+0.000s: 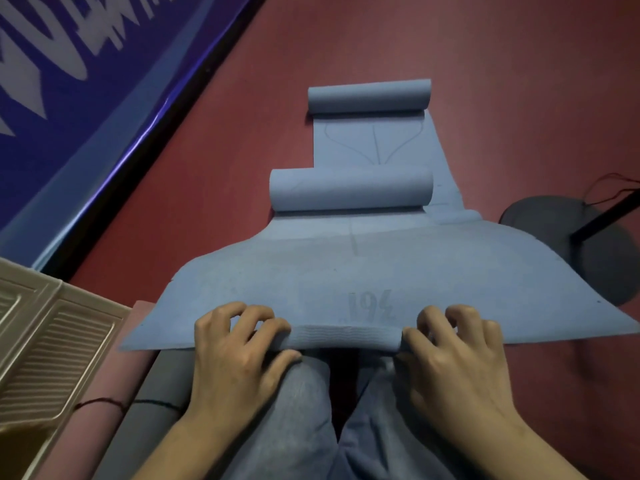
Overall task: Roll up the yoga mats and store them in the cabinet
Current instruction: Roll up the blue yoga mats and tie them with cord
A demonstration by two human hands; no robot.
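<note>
Under both hands, blue yoga mat (346, 282), near edge tightly curled, faded digits.

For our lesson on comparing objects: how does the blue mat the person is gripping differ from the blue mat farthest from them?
The near blue mat lies mostly flat, only its near edge curled; the far blue mat has a thick roll at its far end. The left hand and right hand grip the near mat; nothing touches the far one. The near mat shows faint digits, the far one curved lines. Both are blue and lie on the red floor.

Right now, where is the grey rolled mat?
In the head view, the grey rolled mat lies lower left, between the pink rolled mat and the person's knee.
</note>
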